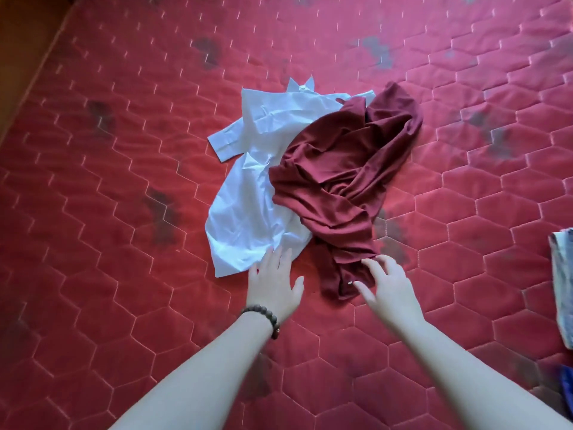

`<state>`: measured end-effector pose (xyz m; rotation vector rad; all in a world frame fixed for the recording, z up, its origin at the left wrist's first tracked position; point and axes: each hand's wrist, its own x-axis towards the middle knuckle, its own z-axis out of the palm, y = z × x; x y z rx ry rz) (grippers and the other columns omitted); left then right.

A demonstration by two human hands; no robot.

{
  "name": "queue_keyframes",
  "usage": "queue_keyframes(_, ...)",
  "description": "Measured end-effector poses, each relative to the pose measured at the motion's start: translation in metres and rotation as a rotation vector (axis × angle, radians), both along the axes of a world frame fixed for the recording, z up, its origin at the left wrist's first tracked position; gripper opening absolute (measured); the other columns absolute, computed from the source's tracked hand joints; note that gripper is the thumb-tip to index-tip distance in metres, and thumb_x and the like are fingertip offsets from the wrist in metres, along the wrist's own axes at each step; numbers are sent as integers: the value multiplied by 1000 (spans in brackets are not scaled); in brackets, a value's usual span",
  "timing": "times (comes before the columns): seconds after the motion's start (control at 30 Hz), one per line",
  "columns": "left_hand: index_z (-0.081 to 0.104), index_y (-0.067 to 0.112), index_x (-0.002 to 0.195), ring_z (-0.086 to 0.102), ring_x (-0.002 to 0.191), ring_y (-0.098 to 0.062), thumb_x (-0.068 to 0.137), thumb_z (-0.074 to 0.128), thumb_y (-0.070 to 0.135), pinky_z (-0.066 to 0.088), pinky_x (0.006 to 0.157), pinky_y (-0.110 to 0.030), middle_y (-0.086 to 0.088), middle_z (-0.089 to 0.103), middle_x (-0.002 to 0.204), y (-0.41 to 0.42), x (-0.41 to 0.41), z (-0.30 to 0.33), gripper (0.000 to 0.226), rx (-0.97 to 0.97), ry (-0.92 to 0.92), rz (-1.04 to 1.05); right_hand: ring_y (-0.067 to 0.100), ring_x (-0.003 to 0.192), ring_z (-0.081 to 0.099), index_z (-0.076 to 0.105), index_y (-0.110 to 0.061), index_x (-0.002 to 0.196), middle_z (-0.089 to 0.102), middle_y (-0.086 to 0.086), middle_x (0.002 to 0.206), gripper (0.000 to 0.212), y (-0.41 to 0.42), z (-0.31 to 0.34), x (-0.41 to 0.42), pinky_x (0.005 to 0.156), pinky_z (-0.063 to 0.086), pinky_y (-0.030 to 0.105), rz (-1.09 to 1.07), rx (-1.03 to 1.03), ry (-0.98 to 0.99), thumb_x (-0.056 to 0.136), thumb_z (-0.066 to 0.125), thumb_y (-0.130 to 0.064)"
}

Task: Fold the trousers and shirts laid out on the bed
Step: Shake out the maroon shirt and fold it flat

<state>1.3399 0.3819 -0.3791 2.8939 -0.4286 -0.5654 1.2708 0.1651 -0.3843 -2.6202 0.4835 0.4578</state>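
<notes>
A crumpled white shirt [248, 193] lies in the middle of the red quilted mattress [124, 212]. A dark maroon garment [341, 181] is heaped partly over its right side. My left hand [274, 285], with a bead bracelet on the wrist, hovers flat and spread at the white shirt's near hem, holding nothing. My right hand [387, 283] has its fingers apart and curled, fingertips touching the near end of the maroon garment without a closed grip.
Folded pale and blue clothing [562, 287] sits at the mattress's right edge, with another blue piece [567, 386] below it. A wooden bed frame [28, 57] runs along the far left. Dark stains dot the mattress.
</notes>
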Motion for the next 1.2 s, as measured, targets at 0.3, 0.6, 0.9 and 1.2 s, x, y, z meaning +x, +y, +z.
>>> queue_keyframes(0.3, 34, 24, 147, 8, 149, -21, 94, 54, 23, 6, 119, -48, -3, 22, 159, -54, 79, -109, 57, -82, -151, -380, 24, 143, 18, 12, -37, 152, 10, 1, 160, 87, 2, -100, 63, 109, 33, 43, 128, -181, 193, 83, 64, -51)
queue_keyframes(0.6, 66, 2, 92, 59, 78, -35, 94, 52, 5, 47, 74, -46, -13, 65, 81, -60, 87, -69, 14, -486, -152, -234, 27, 82, 59, 65, -22, 99, 68, 3, 87, 34, -24, -69, 62, 72, 46, 35, -235, 179, -216, 77, 52, 0)
queue_keyframes(0.9, 62, 7, 92, 57, 68, -31, 98, 49, 15, 47, 66, -44, -10, 62, 71, -71, 94, 178, 16, -700, -156, -96, 12, 89, 57, 73, -16, 96, 69, -6, 91, 37, -51, 199, 85, 83, 40, 21, -137, 218, -568, 75, 55, 8)
queue_keyframes(1.2, 45, 23, 135, 58, 109, -6, 70, 82, 41, 44, 95, -17, 6, 60, 118, -90, 75, 487, 77, -920, -197, -418, 20, 81, 61, 75, -10, 91, 67, 2, 82, 35, -32, 522, 89, 72, 43, 21, 167, 82, -865, 70, 55, 10)
